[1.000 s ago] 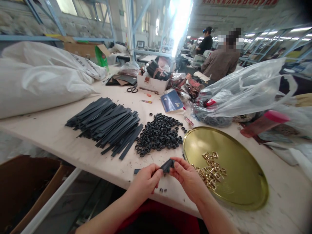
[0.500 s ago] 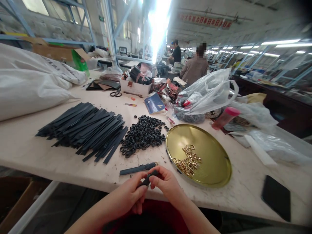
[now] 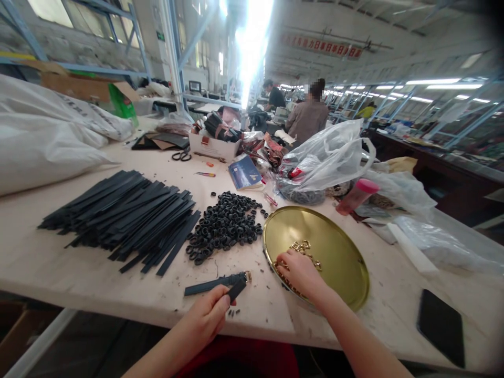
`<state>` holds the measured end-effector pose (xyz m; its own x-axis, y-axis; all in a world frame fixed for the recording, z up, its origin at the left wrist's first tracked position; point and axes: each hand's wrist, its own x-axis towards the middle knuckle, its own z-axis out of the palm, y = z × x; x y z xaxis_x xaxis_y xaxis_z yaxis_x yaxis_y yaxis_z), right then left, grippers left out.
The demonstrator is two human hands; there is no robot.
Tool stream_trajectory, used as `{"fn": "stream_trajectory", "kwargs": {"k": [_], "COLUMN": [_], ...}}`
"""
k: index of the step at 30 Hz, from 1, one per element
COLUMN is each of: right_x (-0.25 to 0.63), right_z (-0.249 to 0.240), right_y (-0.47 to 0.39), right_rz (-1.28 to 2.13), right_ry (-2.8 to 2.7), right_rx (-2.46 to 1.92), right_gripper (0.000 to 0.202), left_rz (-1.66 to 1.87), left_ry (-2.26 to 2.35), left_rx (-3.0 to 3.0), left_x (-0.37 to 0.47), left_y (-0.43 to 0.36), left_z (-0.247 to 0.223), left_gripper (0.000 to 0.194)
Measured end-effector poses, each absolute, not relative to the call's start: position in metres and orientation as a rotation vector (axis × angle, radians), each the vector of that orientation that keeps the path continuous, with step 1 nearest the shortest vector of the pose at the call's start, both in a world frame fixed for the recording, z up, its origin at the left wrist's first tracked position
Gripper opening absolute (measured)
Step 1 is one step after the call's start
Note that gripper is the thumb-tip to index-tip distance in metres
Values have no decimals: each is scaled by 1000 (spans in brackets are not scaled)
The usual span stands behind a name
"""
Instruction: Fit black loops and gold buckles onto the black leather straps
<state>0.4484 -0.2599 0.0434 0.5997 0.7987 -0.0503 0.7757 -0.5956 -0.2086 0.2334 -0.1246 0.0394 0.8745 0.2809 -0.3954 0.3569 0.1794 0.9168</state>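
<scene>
My left hand (image 3: 210,315) is closed round a short black strap (image 3: 238,289), whose end sticks out past the thumb. Just behind it on the table lies another black strap (image 3: 205,284) with a gold buckle (image 3: 248,276) at its right end. My right hand (image 3: 301,273) reaches down into the pile of gold buckles (image 3: 302,245) on a round gold tray (image 3: 342,252). Its fingers are bent and drawn together among the buckles; what sits between the fingertips is hidden.
Flat black strips (image 3: 129,210) are heaped at left, beside a pile of small black loops (image 3: 228,223). Farther back are scissors (image 3: 181,155), a blue booklet (image 3: 244,172), a plastic bag (image 3: 331,157) and a pink-lidded bottle (image 3: 357,196). A dark phone-like slab (image 3: 441,325) lies at right.
My right hand has let go of the strap and moved right, onto the buckles in the tray. My left hand keeps the strap and has shifted slightly left and down.
</scene>
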Motion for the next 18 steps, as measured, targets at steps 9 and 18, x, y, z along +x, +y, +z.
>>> {"fn": "stream_trajectory", "kwargs": {"k": [9,18], "right_x": [463,378], "right_z": [37,42], "right_y": [-254,-232], "right_rz": [301,677], "right_ry": [-1320,-751], "right_rx": [-2563,-1601], "right_gripper": [9,9], "left_rz": [-13,278], "left_ry": [497,578], "left_rx": [1784,1761], "left_x": [239,262], "left_y": [-125,-136], "left_z": [37,45], "left_gripper": [25,23]}}
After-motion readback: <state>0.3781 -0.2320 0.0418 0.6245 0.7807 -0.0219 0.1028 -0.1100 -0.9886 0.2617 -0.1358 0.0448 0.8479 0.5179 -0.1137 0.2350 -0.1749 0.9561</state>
